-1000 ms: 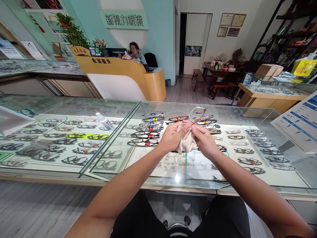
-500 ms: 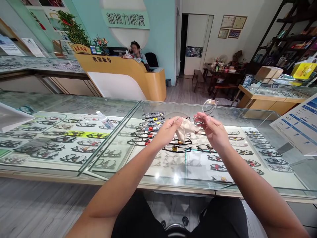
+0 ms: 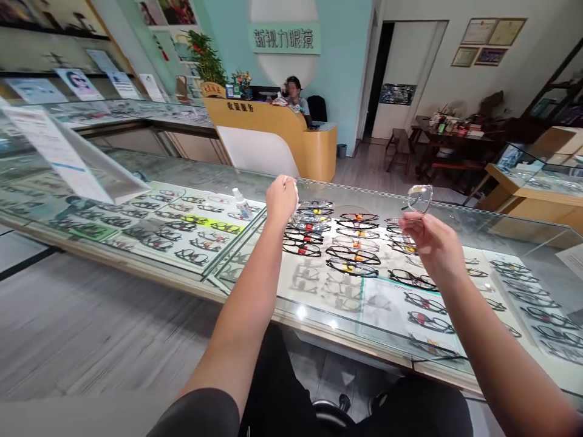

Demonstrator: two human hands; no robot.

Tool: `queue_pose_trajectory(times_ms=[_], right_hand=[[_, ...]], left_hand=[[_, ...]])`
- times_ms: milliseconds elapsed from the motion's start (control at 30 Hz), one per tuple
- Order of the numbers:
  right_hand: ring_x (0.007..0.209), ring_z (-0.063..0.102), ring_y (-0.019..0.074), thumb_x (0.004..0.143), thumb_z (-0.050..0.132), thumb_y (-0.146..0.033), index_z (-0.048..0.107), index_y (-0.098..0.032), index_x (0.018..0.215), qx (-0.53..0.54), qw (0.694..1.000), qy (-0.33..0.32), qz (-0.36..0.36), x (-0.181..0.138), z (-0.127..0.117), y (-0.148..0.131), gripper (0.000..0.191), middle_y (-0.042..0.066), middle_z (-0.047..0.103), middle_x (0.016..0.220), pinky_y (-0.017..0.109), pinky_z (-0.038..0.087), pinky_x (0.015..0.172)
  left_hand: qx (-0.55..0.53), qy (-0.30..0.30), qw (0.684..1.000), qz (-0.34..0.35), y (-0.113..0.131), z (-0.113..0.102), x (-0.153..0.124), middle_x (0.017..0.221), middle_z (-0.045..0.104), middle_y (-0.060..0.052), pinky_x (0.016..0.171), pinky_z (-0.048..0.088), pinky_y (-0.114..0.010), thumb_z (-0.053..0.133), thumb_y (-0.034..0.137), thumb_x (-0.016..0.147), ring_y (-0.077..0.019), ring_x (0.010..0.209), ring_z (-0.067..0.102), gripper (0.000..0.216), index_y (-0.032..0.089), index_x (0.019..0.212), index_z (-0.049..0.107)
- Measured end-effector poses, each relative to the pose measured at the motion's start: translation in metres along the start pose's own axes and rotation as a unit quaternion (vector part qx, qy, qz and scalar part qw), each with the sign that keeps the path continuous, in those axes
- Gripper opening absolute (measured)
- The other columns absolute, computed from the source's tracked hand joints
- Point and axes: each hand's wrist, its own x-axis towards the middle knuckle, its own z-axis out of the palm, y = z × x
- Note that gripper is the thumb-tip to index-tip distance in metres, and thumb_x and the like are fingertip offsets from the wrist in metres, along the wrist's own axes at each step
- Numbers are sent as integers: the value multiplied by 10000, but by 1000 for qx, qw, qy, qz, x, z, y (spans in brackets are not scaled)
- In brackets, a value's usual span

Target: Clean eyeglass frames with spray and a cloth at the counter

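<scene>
My right hand point(image 3: 430, 243) pinches a pair of clear-framed glasses point(image 3: 419, 198) and holds them up over the glass display counter point(image 3: 255, 291). My left hand point(image 3: 281, 199) is stretched forward above the counter, closed on a small pale cleaning cloth point(image 3: 296, 189), of which only an edge shows. A small white spray bottle point(image 3: 243, 204) lies on the glass just left of my left hand. Under the glass lie rows of several black and coloured spectacle frames point(image 3: 350, 255).
A tilted white sign stand point(image 3: 68, 161) is on the counter at the left. A person sits behind the yellow reception desk point(image 3: 277, 133) at the back. A second glass case point(image 3: 537, 182) and a dark table with benches point(image 3: 450, 142) are at the right.
My hands have come apart: the left hand carried the cloth forward and left, the right hand lifted the glasses to the right. The view has swung to the left.
</scene>
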Motion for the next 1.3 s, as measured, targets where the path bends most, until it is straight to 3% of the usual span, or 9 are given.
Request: queue_pose_trajectory(times_ms=[200, 500, 600, 700, 767, 867, 1033, 1200, 1300], right_hand=[[968, 696, 266, 978, 697, -460, 863, -261, 929, -78, 996, -6, -35, 0, -4, 2, 263, 77, 787, 976, 414, 551, 925], [924, 655, 269, 996, 654, -464, 836, -256, 894, -142, 988, -27, -62, 5, -12, 6, 295, 77, 769, 951, 400, 497, 817], [864, 625, 260, 986, 648, -469, 826, -251, 859, -149, 987, -27, -56, 7, -15, 2, 309, 78, 749, 908, 398, 481, 790], [839, 595, 251, 992, 643, -474, 820, -251, 829, -163, 985, -45, -39, 7, -17, -6, 328, 68, 728, 863, 396, 466, 795], [846, 590, 248, 1000, 641, -479, 823, -250, 819, -179, 980, -80, -28, 7, -18, -15, 344, 64, 726, 854, 395, 467, 823], [869, 618, 252, 1010, 649, -510, 827, -243, 805, -205, 965, -162, -3, 5, -17, -28, 381, 65, 732, 854, 394, 490, 856], [844, 643, 228, 1042, 637, -531, 822, -236, 814, -214, 943, -255, 19, 1, -13, -36, 417, 50, 749, 850, 385, 516, 869], [843, 655, 230, 1058, 622, -534, 823, -243, 801, -212, 936, -282, 6, 1, -10, -35, 437, 48, 759, 837, 399, 536, 882], [861, 671, 230, 1077, 597, -549, 837, -244, 846, -240, 925, -293, -5, 5, -8, -52, 451, 49, 769, 863, 396, 541, 873]], left_hand=[[194, -38, 967, -161, -25, 5, 5, 1526, 551, -302, 1142, 451, -522, 440, 269, 1064, -419, 1410, 587, 442, 126, 1448, 605], [227, -101, 952, -179, -35, 11, 8, 1546, 564, -307, 1161, 446, -621, 633, 352, 973, -485, 1453, 543, 497, 146, 1426, 610], [210, -58, 973, -71, -17, 11, -2, 1520, 598, -256, 1198, 424, -607, 578, 364, 1012, -446, 1449, 539, 405, 175, 1363, 649], [93, 8, 981, 170, 13, 19, -29, 1467, 656, -182, 1242, 417, -500, 541, 366, 1040, -347, 1417, 567, 382, 189, 1359, 655], [3, 9, 952, 307, 34, 27, -54, 1499, 653, -166, 1284, 385, -485, 601, 442, 1030, -324, 1454, 549, 461, 194, 1416, 626], [-70, -51, 896, 436, 58, 37, -91, 1592, 619, -177, 1331, 334, -530, 755, 607, 940, -364, 1562, 480, 755, 198, 1545, 562], [-100, -119, 873, 462, 65, 44, -117, 1429, 752, -164, 1249, 428, -534, 822, 703, 870, -386, 1448, 619, 775, 237, 1472, 675], [-98, -113, 882, 448, 63, 40, -113, 1298, 808, -144, 1165, 468, -503, 838, 706, 861, -366, 1317, 707, 645, 259, 1323, 774], [-98, -113, 884, 443, 72, 33, -107, 1222, 826, -131, 1122, 481, -498, 876, 698, 825, -364, 1246, 737, 587, 268, 1219, 809]])
